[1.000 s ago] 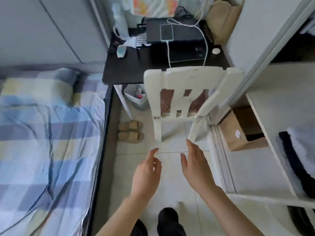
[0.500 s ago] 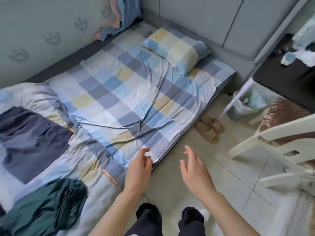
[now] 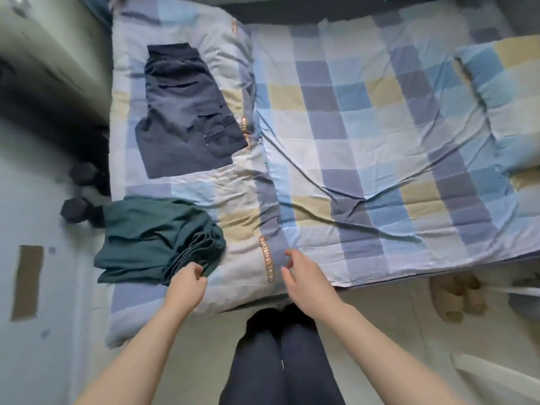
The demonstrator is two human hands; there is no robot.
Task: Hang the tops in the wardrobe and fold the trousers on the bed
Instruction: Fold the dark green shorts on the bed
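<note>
Two garments lie on the bed: one navy, one green. Left hand grip pinches the green garment's edge; right hand grip is relaxed, holding nothing.

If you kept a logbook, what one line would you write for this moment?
left hand: grips green garment edge | right hand: open above quilt | navy trousers: lying flat
</note>
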